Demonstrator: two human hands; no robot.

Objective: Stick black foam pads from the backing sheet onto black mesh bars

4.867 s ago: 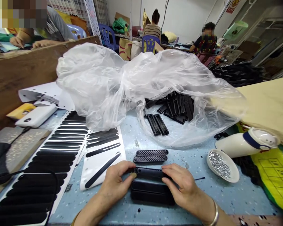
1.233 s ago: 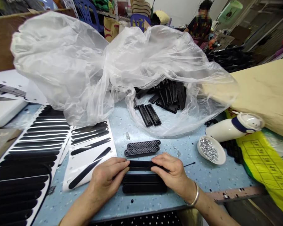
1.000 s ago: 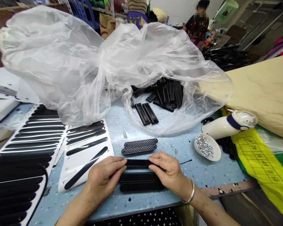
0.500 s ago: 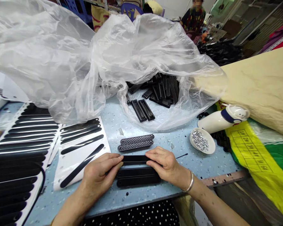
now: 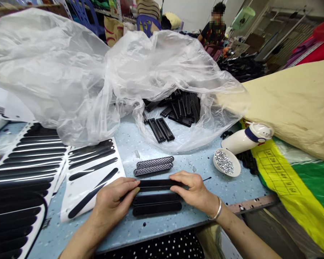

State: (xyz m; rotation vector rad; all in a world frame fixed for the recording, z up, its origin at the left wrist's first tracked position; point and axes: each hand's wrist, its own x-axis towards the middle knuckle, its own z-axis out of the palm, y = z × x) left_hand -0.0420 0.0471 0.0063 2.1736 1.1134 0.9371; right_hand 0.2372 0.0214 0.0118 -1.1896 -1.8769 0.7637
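My left hand (image 5: 112, 201) and my right hand (image 5: 192, 190) each pinch one end of a long black plastic bar (image 5: 157, 184), holding it flat just above the blue table (image 5: 162, 226). Two more smooth black bars (image 5: 156, 204) lie side by side right below it. A pair of perforated black bars (image 5: 153, 166) lies just beyond my fingers. A silver bangle sits on my right wrist.
A big clear plastic bag (image 5: 102, 75) spills more black bars (image 5: 178, 108). White sheets of black strips (image 5: 91, 172) lie at left. A small white dish of silver studs (image 5: 226, 162) and a toppled white bottle (image 5: 245, 138) sit right. Other people work at the back.
My hands kept the same grip on the bar. The view drifted downward and slightly right, so the table edge and my dotted clothing now show.
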